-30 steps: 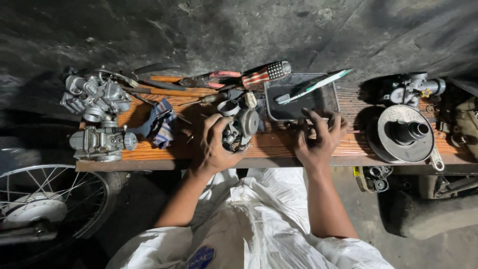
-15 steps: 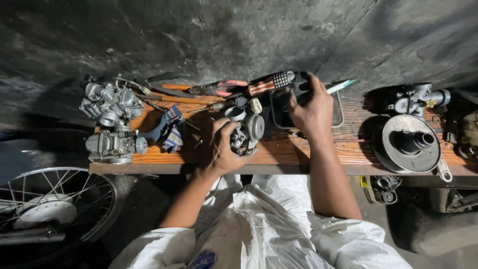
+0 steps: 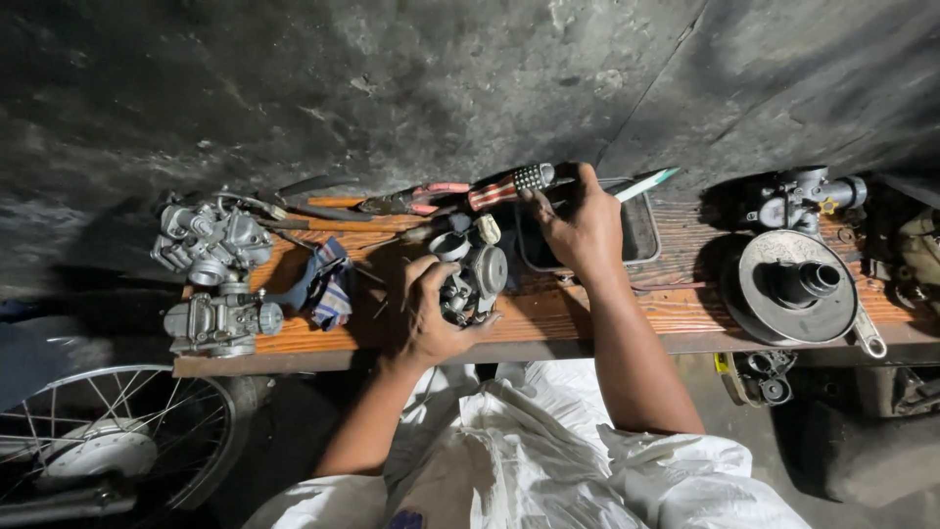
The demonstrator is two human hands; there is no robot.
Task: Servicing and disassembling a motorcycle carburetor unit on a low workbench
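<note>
Two hands at work on a cluttered wooden counter

Two hands share the middle of the counter [image 3: 597, 318]. The left hand [image 3: 431, 313] is clamped around a small grey carburettor [image 3: 475, 274], thumb on its near side and fingers curled over the far side. That part stands on the boards near the front edge, its round metal face turned to the right and its long axis running roughly away from the person. The right hand [image 3: 578, 220] reaches into a shallow dark tray [image 3: 641, 235] just beside it; its fingers are bent down inside, and whether they grip anything cannot be told. What lies in the tray is hidden by the hand. A pale green stick [image 3: 646, 183] rests across the tray's far corner, pointing up and right. A red-handled screwdriver [image 3: 509, 186] lies just behind, pliers [image 3: 411, 201] left of it. Farther left sit a striped rag [image 3: 328, 289] and two more carburettors [image 3: 211, 284]. A round metal drum [image 3: 798, 286] sits at the right.
</note>
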